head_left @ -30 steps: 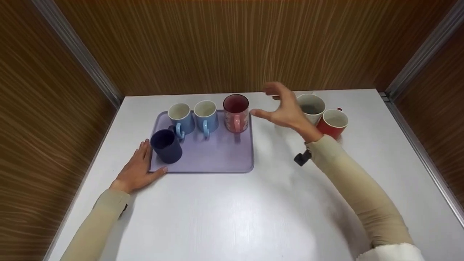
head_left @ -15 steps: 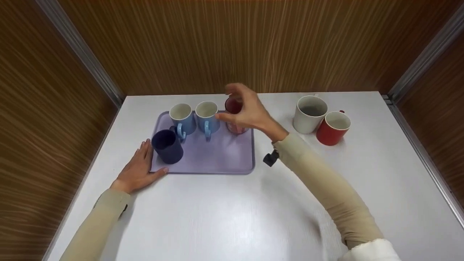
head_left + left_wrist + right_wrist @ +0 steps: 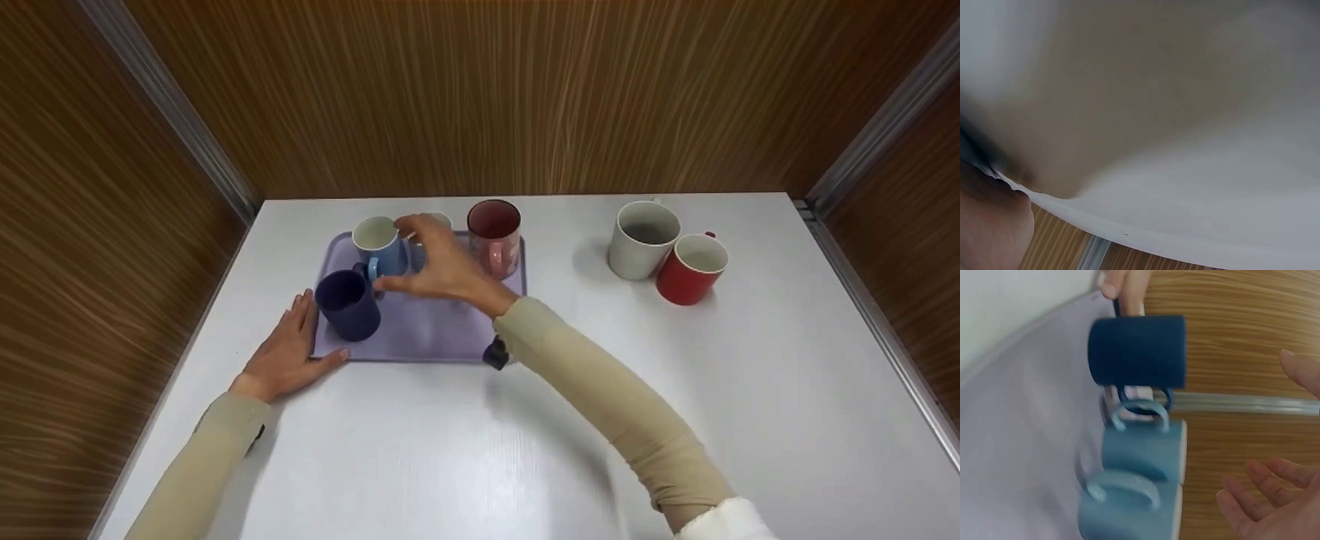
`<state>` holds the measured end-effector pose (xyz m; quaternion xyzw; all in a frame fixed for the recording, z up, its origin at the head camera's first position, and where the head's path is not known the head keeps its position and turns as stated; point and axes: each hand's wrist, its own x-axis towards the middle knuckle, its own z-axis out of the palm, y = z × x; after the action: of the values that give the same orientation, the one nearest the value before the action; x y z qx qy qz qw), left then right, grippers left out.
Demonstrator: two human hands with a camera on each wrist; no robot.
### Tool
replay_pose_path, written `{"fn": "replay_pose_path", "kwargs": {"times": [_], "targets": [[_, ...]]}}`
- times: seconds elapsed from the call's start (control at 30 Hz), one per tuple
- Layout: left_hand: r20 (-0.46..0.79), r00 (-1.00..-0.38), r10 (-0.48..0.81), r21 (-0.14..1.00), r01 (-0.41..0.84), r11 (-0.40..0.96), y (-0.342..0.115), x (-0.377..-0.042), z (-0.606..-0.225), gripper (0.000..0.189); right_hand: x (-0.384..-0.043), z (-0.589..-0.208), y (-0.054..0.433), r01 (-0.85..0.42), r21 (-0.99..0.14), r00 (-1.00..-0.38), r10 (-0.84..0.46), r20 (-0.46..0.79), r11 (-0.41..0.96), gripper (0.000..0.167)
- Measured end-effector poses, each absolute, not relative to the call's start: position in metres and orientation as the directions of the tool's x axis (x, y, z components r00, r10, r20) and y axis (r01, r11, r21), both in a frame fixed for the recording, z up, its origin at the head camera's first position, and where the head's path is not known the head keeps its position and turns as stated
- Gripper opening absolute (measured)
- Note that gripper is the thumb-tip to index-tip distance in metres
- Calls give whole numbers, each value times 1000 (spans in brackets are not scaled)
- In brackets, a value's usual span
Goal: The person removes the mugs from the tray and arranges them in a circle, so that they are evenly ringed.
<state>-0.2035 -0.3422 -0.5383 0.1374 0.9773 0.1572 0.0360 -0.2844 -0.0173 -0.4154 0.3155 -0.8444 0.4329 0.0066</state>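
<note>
A lilac tray [image 3: 420, 337] bears several mugs. My left hand [image 3: 281, 356] lies flat at the tray's left front corner, thumb along the front rim, beside a dark navy mug [image 3: 349, 311]. Above the tray hovers my right hand [image 3: 444, 266], fingers spread and apart from any mug. It partly covers one light blue mug [image 3: 1129, 512]; the other light blue mug [image 3: 381, 251] stands just left of its fingertips. A pink-red patterned mug [image 3: 504, 247] stands at the tray's back right. In the left wrist view, part of the left hand [image 3: 994, 225] shows.
To the right of the tray, a white mug [image 3: 634, 251] and a red mug [image 3: 686, 281] stand together on the white table [image 3: 420, 450]. Wood-grain panels [image 3: 487, 97] rise behind and at both sides.
My right hand has moved left from beside the pink-red mug, passing over it to above the light blue mugs. The left hand and the mugs stay where they were.
</note>
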Motion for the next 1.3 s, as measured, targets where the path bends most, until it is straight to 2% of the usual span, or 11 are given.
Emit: {"fn": "replay_pose_path", "kwargs": {"times": [0.43, 0.83, 1.3], "targets": [[-43, -963, 265, 312, 239, 919, -347, -201, -541, 118, -273, -461, -69, -560, -719, -770, -579, 268, 412, 92], [-47, -962, 269, 320, 240, 917, -346, -206, -538, 118, -269, -474, -85, -546, -692, -784, -579, 223, 473, 89], [-39, -963, 266, 311, 241, 919, -347, -206, -541, 118, -264, -488, -106, -449, -722, -860, -473, 189, 527, 94]]}}
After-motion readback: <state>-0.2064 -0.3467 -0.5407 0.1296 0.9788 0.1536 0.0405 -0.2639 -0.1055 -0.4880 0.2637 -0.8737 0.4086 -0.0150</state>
